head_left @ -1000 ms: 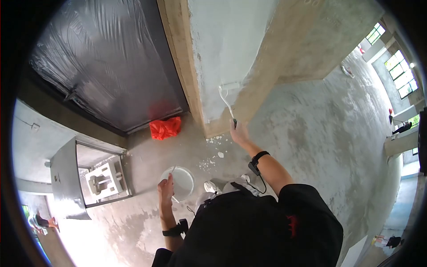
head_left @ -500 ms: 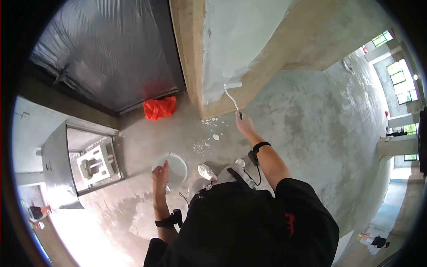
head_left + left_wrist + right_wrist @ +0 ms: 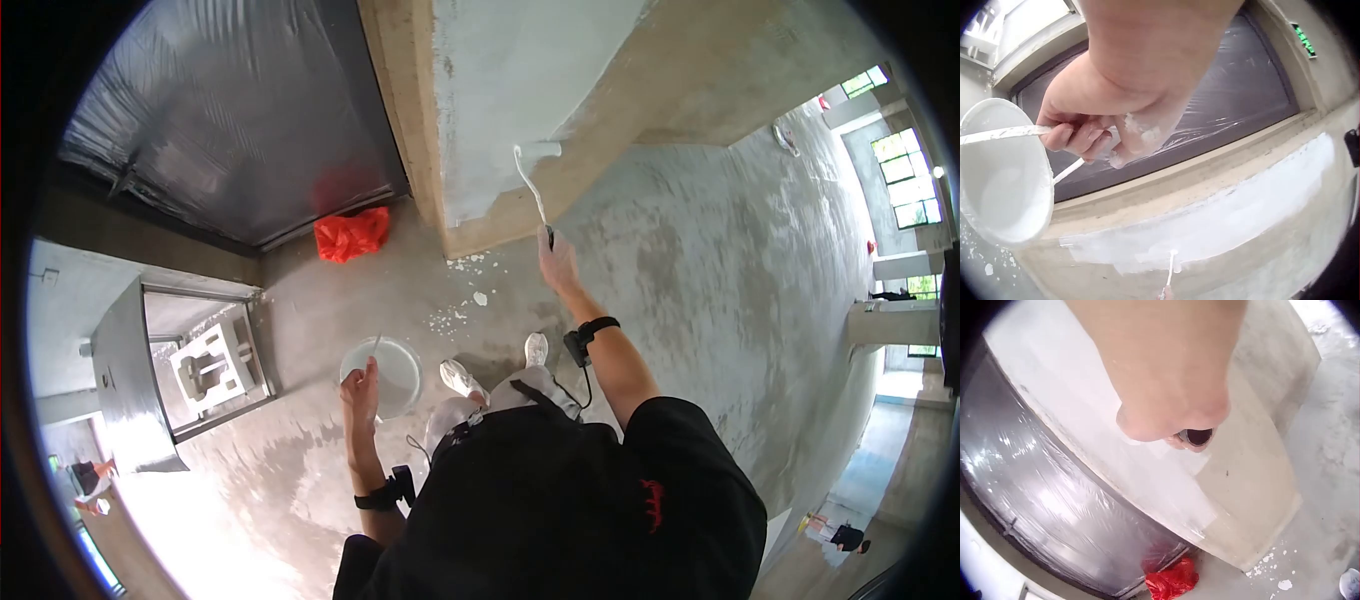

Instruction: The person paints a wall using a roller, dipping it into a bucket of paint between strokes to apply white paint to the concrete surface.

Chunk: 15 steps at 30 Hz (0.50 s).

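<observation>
My right hand grips the handle of a paint roller, its arm stretched out toward the wall. The roller's white sleeve lies against the wall, near the lower right border of a fresh white coat. In the right wrist view, the dark handle end pokes out of the curled fingers. My left hand has its fingers hooked round the white handle of a white bucket, which hangs beside my left leg. White smears mark this hand's skin.
Left of the wall is a door covered in plastic film, with a red plastic bag at its foot. White splashes dot the floor before my shoes. An open metal cabinet door stands at left. People appear at the far edges.
The roller has gone down the wall, then back up and somewhat to the right. The head view has shifted a little. The left hand keeps holding the bucket.
</observation>
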### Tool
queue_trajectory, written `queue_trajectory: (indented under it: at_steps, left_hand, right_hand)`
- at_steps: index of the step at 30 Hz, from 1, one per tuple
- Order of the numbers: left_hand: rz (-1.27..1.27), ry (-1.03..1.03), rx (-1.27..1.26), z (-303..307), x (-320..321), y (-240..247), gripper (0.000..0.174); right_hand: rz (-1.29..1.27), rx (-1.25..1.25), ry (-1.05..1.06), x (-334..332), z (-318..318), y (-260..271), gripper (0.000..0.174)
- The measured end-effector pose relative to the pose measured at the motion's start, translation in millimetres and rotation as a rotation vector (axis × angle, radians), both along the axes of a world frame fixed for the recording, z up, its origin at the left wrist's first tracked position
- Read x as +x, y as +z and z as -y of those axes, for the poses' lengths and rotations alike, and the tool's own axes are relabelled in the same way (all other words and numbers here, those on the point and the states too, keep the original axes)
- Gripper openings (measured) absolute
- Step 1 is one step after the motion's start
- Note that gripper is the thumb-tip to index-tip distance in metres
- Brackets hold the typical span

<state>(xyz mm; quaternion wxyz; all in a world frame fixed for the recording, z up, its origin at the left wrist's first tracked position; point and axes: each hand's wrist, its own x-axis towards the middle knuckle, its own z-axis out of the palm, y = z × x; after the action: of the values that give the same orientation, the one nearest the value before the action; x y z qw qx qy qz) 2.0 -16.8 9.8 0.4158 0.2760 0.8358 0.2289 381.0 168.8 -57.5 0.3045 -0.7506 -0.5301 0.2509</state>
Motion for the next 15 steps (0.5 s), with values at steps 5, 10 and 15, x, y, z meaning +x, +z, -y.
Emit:
queue_trajectory:
  at_steps: [5, 10, 15]
  left_hand:
    - [-0.059, -0.067, 0.107, 1.7, 2.7, -22.2, 0.048]
    - [-0.01, -0.005, 0.09, -7.7, 38.0, 11.6, 0.049]
    - [0.054, -0.005, 0.134, -12.3, 51.4, 24.3, 0.05]
  right_hand:
    - [-0.012, 0.118, 0.022, 20.2, -14.6, 41.2, 0.047]
    - [0.03, 0.231, 0.02, 33.8, -28.9, 120.3, 0.043]
    - [0.043, 0.287, 0.029, 41.8, -39.2, 183.1, 0.043]
